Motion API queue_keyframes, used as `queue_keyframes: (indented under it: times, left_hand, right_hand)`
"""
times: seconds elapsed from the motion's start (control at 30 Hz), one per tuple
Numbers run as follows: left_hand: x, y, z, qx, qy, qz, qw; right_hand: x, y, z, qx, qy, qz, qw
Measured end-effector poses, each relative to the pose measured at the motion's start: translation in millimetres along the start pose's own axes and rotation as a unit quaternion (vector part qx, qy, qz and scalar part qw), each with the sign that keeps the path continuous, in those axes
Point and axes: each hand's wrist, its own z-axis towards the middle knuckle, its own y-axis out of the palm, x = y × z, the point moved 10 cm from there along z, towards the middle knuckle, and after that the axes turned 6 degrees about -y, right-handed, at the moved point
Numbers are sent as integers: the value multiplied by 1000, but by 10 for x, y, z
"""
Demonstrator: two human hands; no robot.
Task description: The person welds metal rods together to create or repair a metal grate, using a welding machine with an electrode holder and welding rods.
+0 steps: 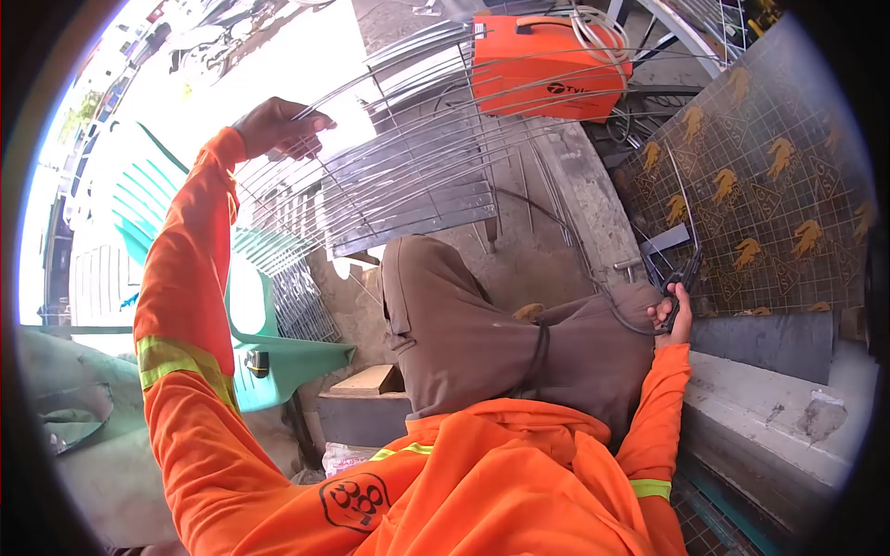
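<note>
My left hand (283, 128), arm stretched out to the left, is closed on the edge of a grid of thin metal rods (394, 120). The grid stands tilted above a grey metal-topped stand (417, 185) in front of my knees. By my right knee, my right hand (675, 315) is wrapped round a black welding electrode holder (684, 274). A thin electrode (680, 181) sticks up from the holder's jaws. A dark cable (607, 295) runs from the holder across my leg.
An orange welding machine (547, 79) with a coiled white cord stands behind the grid. A dark board with gold prints (742, 185) leans at the right, beside a concrete ledge (769, 408). At the left is a green plastic chair (255, 320), with a wooden block (364, 380) near it.
</note>
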Motion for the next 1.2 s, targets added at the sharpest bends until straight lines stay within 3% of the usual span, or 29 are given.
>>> queue_keyframes:
  times: [0.07, 0.13, 0.23, 0.3, 0.37, 0.43, 0.5, 0.53, 0.67, 0.77, 0.9, 0.97, 1.07, 1.1, 1.13, 1.2]
  left_hand:
    - [45, -38, 113, -13, 9, 11, 1000]
    - [-51, -79, 190, -5, -79, 12, 997]
    - [-305, -199, 508, 2, -128, 22, 991]
    - [-571, -246, 843, -28, -99, 29, 994]
    - [-683, -340, 1198, 17, -33, 137, 990]
    - [-944, -304, 1668, 10, -30, 172, 985]
    - [-1295, -229, 2137, 15, -1, 335, 942]
    - [-1405, -190, 2159, 54, -30, 247, 967]
    - [-1094, 339, 2095, 41, -55, 291, 954]
    - [-958, 632, 2264, 45, 8, 287, 957]
    - [-590, 909, 2057, 78, 9, 221, 972]
    - [-459, 1052, 2044, 100, 83, 214, 968]
    - [-202, 1311, 1601, 108, -9, 177, 978]
    - [-66, 1416, 1415, 110, -3, 182, 977]
    - [-109, 1540, 1454, 126, 64, 185, 973]
    - [55, 1697, 1084, 140, 66, 151, 976]
  right_hand:
    - [-22, -3, 4, 10, 0, -15, 1000]
    - [-35, 22, -18, 16, 0, -15, 1000]
    - [-19, 22, -1, 25, 4, -16, 1000]
    - [-19, 1, -1, 31, 5, -18, 999]
    - [-14, 14, -18, 32, 6, -18, 999]
    - [-36, 27, -60, 42, 7, -28, 999]
    - [-89, 103, -151, 49, 12, -40, 998]
    - [-112, 133, -233, 71, 23, -53, 996]
    - [-101, 133, -376, 93, 9, -74, 993]
    - [-120, 103, -365, 81, -52, -64, 993]
    - [-131, 129, -346, 71, -93, -22, 993]
    - [-147, 166, -355, 58, -117, -2, 991]
    - [-72, 177, -381, 55, -120, 3, 991]
    - [-68, 194, -386, 55, -127, 4, 990]
    - [-48, 204, -386, 62, -124, 13, 990]
    - [-57, 178, -408, 74, -124, 15, 990]
